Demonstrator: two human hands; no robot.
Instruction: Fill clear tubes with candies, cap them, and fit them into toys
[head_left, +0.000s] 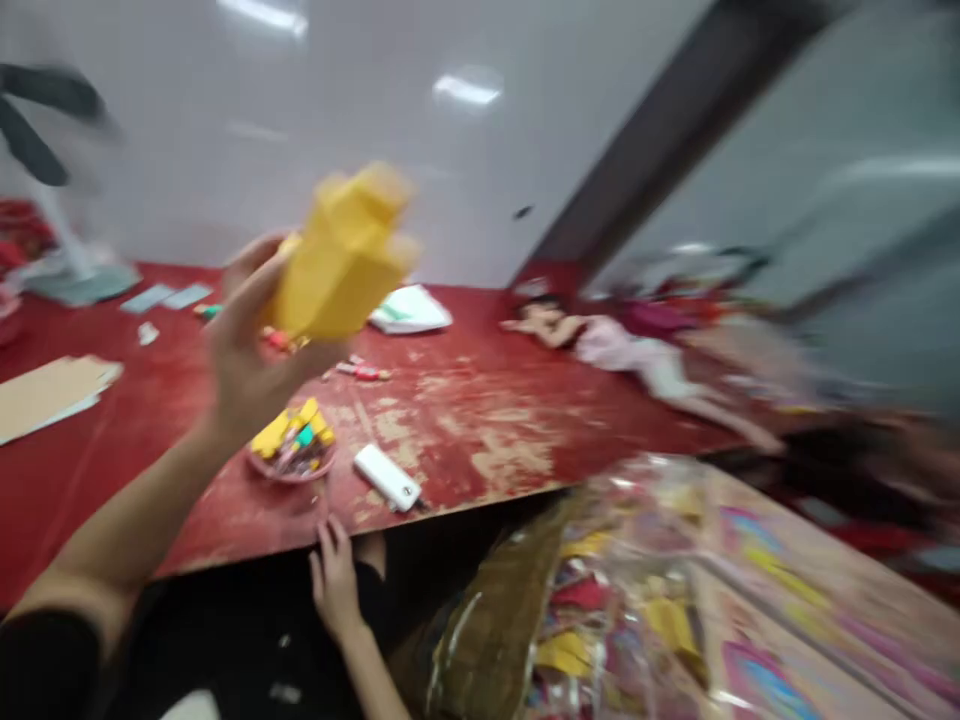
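My left hand (255,345) is raised above the red table with its fingers wrapped round a yellow boxy piece (341,265). The piece is angular, with blunt projections at the top and right, and motion blurs its outline. Down at the near table edge, my right hand (335,575) lies with fingers stretched out and nothing in it. Just beyond that hand sits a pink basket (291,477), filled with yellow pieces, a green piece and small wrapped items. A white power-bank-like device (387,477) lies to the basket's right.
The worn red table (465,420) runs along the wall. A fan (64,215) stands at far left, near cardboard sheets (56,393). A person (600,340) lies on the table at back right. Clear bags of colourful items (600,620) fill the right foreground.
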